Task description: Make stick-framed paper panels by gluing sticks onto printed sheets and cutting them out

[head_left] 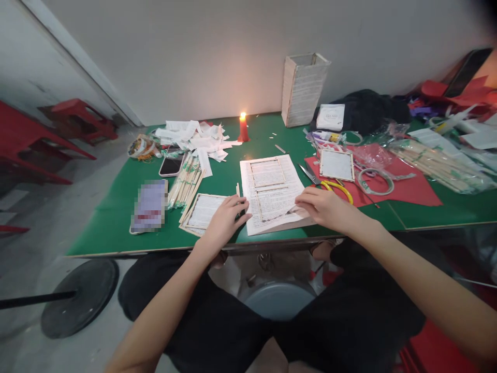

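A stack of printed paper [274, 204] lies on the table in front of me. On it rests a thin stick frame [267, 173] backed with paper, and below that a second stick outline [259, 206] with darkened corners. My left hand [229, 215] is at the left edge of the stack, fingers apart and holding nothing visible. At the right edge, my right hand [318, 204] has its fingertips pinched together by the outline's dark corner. What they hold is hidden. Left of the stack lie more papered frames [204, 207], partly under my left hand.
A lit red candle [243, 129] stands near the wall, beside white paper strips [194, 135]. A tall paper-covered box [303, 90] stands behind. Yellow-handled scissors [337, 189] lie by my right hand. Stick bundles [185, 181] and a phone [149, 206] are to the left.
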The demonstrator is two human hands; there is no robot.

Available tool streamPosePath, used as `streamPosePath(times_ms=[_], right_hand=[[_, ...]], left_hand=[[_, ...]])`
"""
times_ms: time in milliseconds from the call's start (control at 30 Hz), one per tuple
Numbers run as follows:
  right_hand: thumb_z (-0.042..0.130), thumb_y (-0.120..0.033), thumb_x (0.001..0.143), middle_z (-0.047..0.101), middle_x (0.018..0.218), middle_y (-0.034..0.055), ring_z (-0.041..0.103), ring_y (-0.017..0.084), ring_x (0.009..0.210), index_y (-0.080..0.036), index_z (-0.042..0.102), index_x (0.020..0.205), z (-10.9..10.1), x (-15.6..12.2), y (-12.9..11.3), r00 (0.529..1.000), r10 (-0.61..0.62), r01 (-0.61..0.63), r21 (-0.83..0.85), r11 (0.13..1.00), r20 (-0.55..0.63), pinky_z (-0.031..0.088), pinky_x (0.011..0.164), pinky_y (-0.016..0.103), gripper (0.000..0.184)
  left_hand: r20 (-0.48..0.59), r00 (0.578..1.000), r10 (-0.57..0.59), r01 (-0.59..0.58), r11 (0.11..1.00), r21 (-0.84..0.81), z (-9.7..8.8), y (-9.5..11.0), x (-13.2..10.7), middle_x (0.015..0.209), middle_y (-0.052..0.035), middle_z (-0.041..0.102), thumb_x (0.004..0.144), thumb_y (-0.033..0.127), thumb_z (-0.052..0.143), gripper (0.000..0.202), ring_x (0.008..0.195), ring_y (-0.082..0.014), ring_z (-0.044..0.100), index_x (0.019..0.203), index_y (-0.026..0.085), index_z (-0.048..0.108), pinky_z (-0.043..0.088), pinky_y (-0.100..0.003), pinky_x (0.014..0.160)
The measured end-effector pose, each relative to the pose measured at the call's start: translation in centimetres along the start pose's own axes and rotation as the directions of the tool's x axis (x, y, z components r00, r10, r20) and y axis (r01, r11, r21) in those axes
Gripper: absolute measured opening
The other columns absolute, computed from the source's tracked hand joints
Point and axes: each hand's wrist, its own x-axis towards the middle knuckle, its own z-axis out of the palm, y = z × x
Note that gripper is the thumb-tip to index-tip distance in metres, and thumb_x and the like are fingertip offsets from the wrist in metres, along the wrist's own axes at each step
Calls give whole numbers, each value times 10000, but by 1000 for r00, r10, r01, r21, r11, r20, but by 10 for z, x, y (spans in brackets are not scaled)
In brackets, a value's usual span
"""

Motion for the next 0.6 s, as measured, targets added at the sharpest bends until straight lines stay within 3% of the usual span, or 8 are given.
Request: streamPosePath(times_ms=[200, 367, 500, 600], right_hand=[[492, -187, 964, 668, 908, 79, 650, 215, 813, -201, 672, 908, -6, -6, 10, 989, -1, -1, -15, 1000, -150, 495, 693, 327, 189], [503, -159, 948, 707, 955, 74, 679, 237, 883, -238, 659, 976, -15, -8, 12, 902, 56, -59, 7, 998, -428, 524, 775, 369, 177], [503, -182, 948, 716, 941, 82, 685, 250, 881, -240, 667, 974, -14, -4, 14, 892, 56, -40, 46, 998, -449, 529, 779, 382, 176], [515, -216, 948, 725, 924, 85, 687, 258, 872, -234, 673, 958, -6, 3, 18, 883, 80, -50, 76, 996, -462, 531, 778, 392, 159]], left_hand=[[-20, 1000, -4, 3, 1000, -22, 2, 1, -1, 1253, -108, 665, 935, 283, 617, 113, 1264, -292, 545, 1006, 214, 671, 414, -544, 1102], [-133, 990, -40, 33, 998, -52, 1, -3, -6, 1239, -111, 675, 967, 287, 544, 214, 1291, -279, 536, 1104, 194, 679, 388, -532, 1135], [-255, 952, -168, 170, 985, -14, -6, 0, -1, 1126, -104, 661, 954, 257, 531, 181, 1135, -257, 599, 1047, 192, 672, 489, -452, 1012], [-191, 950, -248, 253, 967, 3, -9, 6, 9, 1009, -77, 621, 910, 212, 563, 117, 943, -228, 625, 990, 186, 643, 538, -394, 865]])
